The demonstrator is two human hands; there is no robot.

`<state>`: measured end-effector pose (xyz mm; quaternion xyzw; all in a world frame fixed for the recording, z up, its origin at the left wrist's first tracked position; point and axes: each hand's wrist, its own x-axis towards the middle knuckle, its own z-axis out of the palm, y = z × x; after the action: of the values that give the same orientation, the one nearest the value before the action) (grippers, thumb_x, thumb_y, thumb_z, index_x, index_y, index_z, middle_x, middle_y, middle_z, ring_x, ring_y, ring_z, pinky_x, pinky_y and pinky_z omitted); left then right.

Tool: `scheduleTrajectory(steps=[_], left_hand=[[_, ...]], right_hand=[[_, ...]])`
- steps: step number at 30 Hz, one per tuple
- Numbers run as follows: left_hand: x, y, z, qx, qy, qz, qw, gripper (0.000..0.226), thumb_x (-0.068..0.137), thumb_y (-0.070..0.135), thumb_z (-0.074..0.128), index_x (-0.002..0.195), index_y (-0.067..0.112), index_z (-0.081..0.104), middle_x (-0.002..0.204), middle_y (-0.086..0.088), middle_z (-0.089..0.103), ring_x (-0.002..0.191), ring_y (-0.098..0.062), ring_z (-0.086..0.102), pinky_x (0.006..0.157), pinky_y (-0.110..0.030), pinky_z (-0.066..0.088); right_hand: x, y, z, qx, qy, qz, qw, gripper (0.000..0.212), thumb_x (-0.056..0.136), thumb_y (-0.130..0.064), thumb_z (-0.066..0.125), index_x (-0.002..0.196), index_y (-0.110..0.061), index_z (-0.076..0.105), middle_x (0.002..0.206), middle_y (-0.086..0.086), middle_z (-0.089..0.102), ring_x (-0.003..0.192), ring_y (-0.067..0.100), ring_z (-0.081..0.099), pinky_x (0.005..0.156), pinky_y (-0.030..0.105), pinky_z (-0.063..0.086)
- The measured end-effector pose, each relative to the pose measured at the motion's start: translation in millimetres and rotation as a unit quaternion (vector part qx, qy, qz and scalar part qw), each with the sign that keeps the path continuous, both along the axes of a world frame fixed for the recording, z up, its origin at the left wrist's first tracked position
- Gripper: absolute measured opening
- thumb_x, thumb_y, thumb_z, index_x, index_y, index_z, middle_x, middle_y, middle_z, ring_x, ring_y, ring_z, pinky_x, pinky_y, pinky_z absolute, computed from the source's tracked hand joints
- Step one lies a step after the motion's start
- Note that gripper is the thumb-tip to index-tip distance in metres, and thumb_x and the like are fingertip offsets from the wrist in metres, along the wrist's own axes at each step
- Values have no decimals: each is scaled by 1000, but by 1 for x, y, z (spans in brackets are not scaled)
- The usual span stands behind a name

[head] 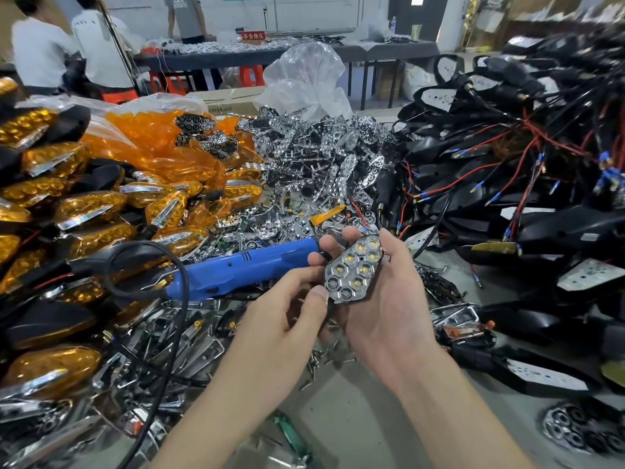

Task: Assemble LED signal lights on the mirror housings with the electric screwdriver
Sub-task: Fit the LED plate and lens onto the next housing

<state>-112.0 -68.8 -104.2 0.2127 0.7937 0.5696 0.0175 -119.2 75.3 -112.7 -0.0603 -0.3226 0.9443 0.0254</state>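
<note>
A chrome honeycomb LED signal light (355, 269) with several yellow LEDs, on a black backing, lies face up in my right hand (389, 299), whose fingers curl round its far edge. My left hand (280, 319) pinches the light's lower left edge between thumb and fingers. The blue electric screwdriver (236, 269) lies across the parts pile just behind my left hand, tip pointing toward the light, its black cable (176, 333) looping down to the left. Neither hand grips it. Black mirror housings (541, 228) with red and black wires are heaped at the right.
Finished amber-lensed lights (91, 204) are stacked at the left, loose amber lenses (162, 147) and chrome reflectors (304, 147) behind. Small screws (321, 360) lie scattered on the grey table under my hands. A green-handled tool (291, 431) lies near the front edge. People stand at far tables.
</note>
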Motion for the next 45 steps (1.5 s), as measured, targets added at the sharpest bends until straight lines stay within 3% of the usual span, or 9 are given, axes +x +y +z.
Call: scheduleTrajectory(steps=[8, 14, 19, 23, 26, 33, 39, 42, 45], left_hand=[[2, 4, -1, -21, 31, 22, 999, 25, 101, 31, 47, 104, 51, 62, 69, 15, 68, 53, 1, 58, 51, -10, 40], [0, 5, -8, -107, 118, 84, 984, 28, 94, 43, 45, 121, 51, 48, 115, 33, 56, 103, 8, 58, 82, -14, 48], [1, 6, -4, -168, 203, 97, 960, 41, 95, 36, 46, 132, 52, 42, 107, 22, 44, 90, -5, 55, 71, -40, 55], [0, 9, 6, -169, 236, 86, 953, 37, 98, 39, 41, 135, 47, 46, 104, 19, 43, 88, -7, 56, 70, -35, 53], [-9, 13, 17, -186, 259, 74, 945, 36, 100, 42, 40, 134, 45, 50, 102, 16, 44, 86, -8, 56, 67, -36, 53], [-25, 13, 32, -221, 274, 3, 936, 33, 101, 33, 45, 131, 38, 57, 98, 13, 54, 85, -9, 56, 69, -37, 51], [-37, 10, 44, -238, 293, -32, 925, 27, 101, 29, 45, 123, 36, 58, 108, 14, 64, 88, -10, 64, 73, -41, 54], [-40, 13, 48, -242, 306, -39, 920, 24, 97, 31, 47, 117, 34, 60, 100, 16, 64, 83, -5, 64, 70, -37, 54], [-44, 17, 51, -242, 292, -54, 924, 12, 95, 36, 48, 104, 36, 56, 76, 19, 56, 67, -1, 53, 59, -29, 42]], right_hand=[[-1, -2, 0, 25, -9, -6, 1000, 41, 102, -53, 42, 89, -23, 68, 96, 6, 74, 91, 24, 72, 82, 42, 51], [-3, -9, 2, 24, -42, -21, 999, 47, 102, -58, 39, 92, -21, 66, 92, 5, 71, 88, 22, 69, 90, 39, 54], [-3, -9, 2, 34, -74, -10, 997, 45, 104, -56, 39, 106, -21, 68, 107, 7, 71, 97, 23, 67, 90, 35, 55], [-3, -11, 2, 56, -80, 1, 995, 54, 102, -60, 39, 103, -20, 74, 105, 7, 78, 92, 21, 75, 76, 33, 60], [-3, -12, 2, 73, -91, 11, 993, 66, 102, -63, 38, 119, -8, 71, 112, 16, 76, 103, 28, 75, 85, 40, 61], [-2, -11, -1, 90, -62, -12, 994, 65, 95, -63, 44, 129, -12, 65, 119, 11, 76, 113, 25, 72, 106, 48, 51], [-2, -12, 2, 71, -29, -25, 997, 71, 84, -57, 49, 132, -5, 62, 119, 18, 74, 112, 28, 72, 101, 45, 55], [-4, -13, 2, 69, -31, -37, 996, 75, 82, -56, 50, 135, -4, 61, 122, 19, 73, 114, 28, 71, 101, 44, 56], [-4, -15, 1, 77, -34, -39, 996, 72, 83, -57, 50, 133, -7, 63, 117, 14, 75, 109, 22, 73, 82, 31, 61]])
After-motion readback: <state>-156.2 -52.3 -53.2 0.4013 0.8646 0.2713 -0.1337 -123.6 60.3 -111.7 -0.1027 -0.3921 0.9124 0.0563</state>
